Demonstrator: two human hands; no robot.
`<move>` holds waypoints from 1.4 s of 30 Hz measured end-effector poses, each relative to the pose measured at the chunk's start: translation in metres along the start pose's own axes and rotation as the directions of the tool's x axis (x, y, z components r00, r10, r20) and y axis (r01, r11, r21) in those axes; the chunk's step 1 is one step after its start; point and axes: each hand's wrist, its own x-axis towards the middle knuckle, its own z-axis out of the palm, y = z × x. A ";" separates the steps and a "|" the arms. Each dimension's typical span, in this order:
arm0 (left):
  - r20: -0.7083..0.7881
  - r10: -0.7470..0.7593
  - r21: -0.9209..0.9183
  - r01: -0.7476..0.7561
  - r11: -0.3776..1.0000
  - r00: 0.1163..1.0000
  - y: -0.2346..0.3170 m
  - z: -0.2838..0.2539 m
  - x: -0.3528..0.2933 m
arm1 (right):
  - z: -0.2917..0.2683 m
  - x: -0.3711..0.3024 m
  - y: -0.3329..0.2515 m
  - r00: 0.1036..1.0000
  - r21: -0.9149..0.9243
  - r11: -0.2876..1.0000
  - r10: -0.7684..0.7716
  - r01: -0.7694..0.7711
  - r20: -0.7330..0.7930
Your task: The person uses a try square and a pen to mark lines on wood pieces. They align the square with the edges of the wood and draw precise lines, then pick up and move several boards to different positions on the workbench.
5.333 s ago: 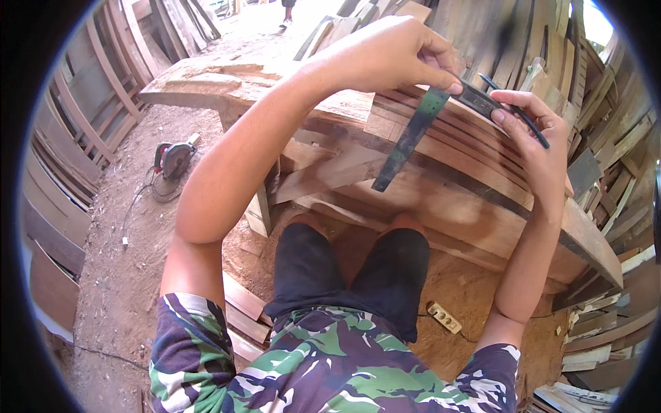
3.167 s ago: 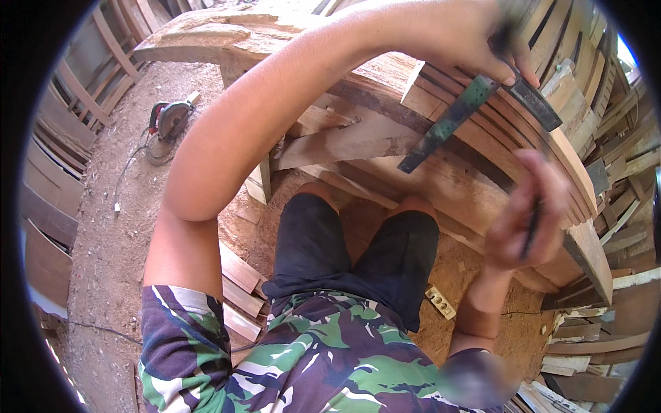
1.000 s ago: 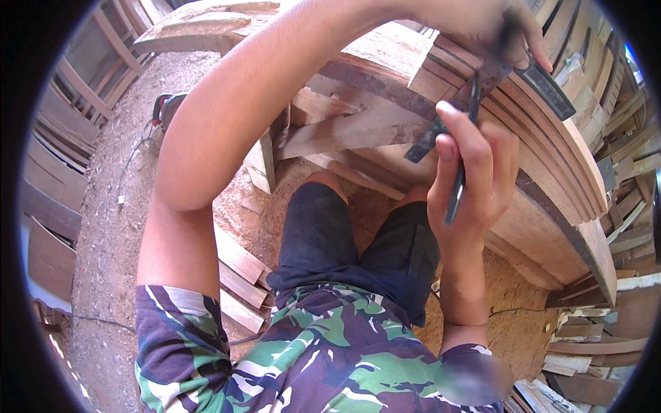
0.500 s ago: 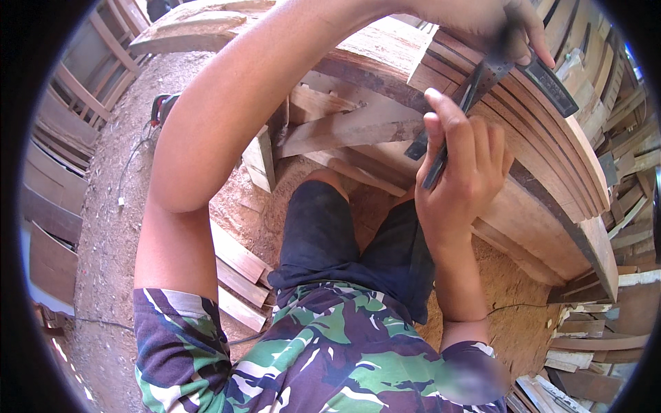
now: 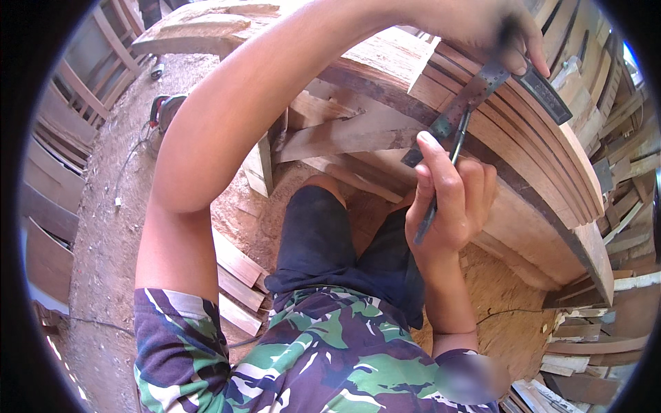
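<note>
My left hand [image 5: 482, 31] reaches across to the far right and holds a try square [image 5: 475, 89]. Its perforated metal blade lies over a row of curved wooden strips [image 5: 537, 131], and its dark stock sits along their far side. A blurred patch covers part of that hand. My right hand [image 5: 451, 199] is closed around a slim dark marking tool [image 5: 460, 131], possibly a pencil, whose tip points up beside the blade. Whether the tip touches the wood I cannot tell. Under the strips runs a larger curved wooden piece [image 5: 544, 234].
Scrap wood [image 5: 626, 206] is piled along the right. Short boards [image 5: 237, 289] lie on the dusty floor by my left side. A red and dark power tool [image 5: 164, 110] with a cord rests beyond my left elbow. Curved panels [image 5: 48, 241] lean at far left.
My right hand has drawn back toward me and slightly left with the marking tool, uncovering more of the blade. My left hand and the square stay nearly in place.
</note>
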 end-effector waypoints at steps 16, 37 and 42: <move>-0.018 -0.260 0.088 0.261 0.961 0.965 0.018 -0.002 0.000 | -0.012 -0.024 0.002 1.000 0.066 0.998 -0.017 0.017 0.006; -0.016 -0.034 -0.036 0.033 0.999 0.999 -0.015 0.002 -0.003 | 0.024 0.030 0.005 0.998 -0.229 0.971 0.068 -0.069 -0.013; -0.009 -0.105 -0.008 0.105 0.994 0.994 -0.009 0.005 0.000 | 0.028 0.008 -0.006 0.989 -0.185 0.976 0.132 -0.117 0.070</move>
